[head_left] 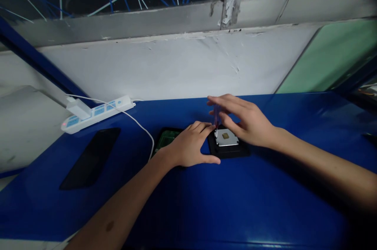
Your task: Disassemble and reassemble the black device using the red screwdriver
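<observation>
My right hand (pixel 240 118) pinches a small screwdriver (pixel 217 113) with a clear purplish handle. The screwdriver stands nearly upright, its metal shaft ending at the left part of a silver metal plate (pixel 231 140). That plate, with a tan square in its middle, lies on a black casing (pixel 234 153). My left hand (pixel 193 144) is stretched out palm down, thumb apart, with its fingertips beside the screwdriver's tip at the casing's left edge. Partly under my left hand is a green circuit board (pixel 167 136) in a dark frame; the rest of it is hidden.
A white power strip (pixel 112 108) with a plugged-in charger (pixel 79 108) stands at the back left of the blue table (pixel 235 206). Its white cable (pixel 138 120) runs towards the circuit board. A flat black panel (pixel 91 159) lies at left. A white wall (pixel 165 67) rises behind.
</observation>
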{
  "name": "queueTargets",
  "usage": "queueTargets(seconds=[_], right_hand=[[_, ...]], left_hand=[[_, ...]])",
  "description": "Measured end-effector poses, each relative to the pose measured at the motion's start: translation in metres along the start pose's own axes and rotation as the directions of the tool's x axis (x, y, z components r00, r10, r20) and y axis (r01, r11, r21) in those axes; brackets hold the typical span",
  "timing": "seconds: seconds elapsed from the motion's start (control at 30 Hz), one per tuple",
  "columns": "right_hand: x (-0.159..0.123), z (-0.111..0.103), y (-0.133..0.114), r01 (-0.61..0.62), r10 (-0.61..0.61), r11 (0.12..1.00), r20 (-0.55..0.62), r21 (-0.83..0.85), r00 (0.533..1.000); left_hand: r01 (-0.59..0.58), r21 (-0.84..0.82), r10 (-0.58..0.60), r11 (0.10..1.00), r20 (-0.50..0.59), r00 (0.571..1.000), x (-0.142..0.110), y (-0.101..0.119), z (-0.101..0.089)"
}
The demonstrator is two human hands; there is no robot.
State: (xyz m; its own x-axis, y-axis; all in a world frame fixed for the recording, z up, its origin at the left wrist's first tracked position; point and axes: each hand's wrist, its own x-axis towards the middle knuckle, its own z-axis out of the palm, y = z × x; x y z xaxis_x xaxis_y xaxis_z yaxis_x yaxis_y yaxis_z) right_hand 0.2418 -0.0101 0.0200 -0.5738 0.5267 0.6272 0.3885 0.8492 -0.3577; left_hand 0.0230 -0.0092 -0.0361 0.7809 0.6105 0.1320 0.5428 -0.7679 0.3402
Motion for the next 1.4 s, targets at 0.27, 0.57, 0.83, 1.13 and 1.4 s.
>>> queueTargets(seconds=[0.27, 0.57, 0.83, 1.13, 1.4], right_hand=[[-0.0008, 0.0008, 0.005, -0.01, 0.007, 0.998, -0.044, -0.07, 0.999], [0.0006, -0.0022, 0.0005, 0.024, -0.026, 0.999, -0.062, -0.041, 0.998], [0.0012, -0.0026, -0.0011, 0.014, -0.018, 0.998, -0.09, -0.054, 0.996], [0.0011, -0.002, 0.0007, -0.006, -0.01, 0.995, -0.169, -0.095, 0.986], [-0.0007, 0.0007, 0.0015, 0.038, -0.053, 0.994, -0.146, -0.103, 0.988]], left_hand=[[0.002, 0.0, -0.002, 1.0, 0.015, 1.0, 0.0009, -0.0001, -0.0005], [0.02, 0.015, -0.02, 1.0, 0.002, 1.0, 0.0003, 0.0011, 0.0003], [0.009, 0.023, -0.009, 1.0, 0.002, 1.0, 0.0003, -0.0004, 0.0009], [0.01, 0.02, -0.01, 1.0, -0.004, 1.0, -0.0004, -0.002, 0.0021], [0.017, 0.016, -0.017, 1.0, 0.01, 1.0, 0.001, 0.0001, 0.0005]])
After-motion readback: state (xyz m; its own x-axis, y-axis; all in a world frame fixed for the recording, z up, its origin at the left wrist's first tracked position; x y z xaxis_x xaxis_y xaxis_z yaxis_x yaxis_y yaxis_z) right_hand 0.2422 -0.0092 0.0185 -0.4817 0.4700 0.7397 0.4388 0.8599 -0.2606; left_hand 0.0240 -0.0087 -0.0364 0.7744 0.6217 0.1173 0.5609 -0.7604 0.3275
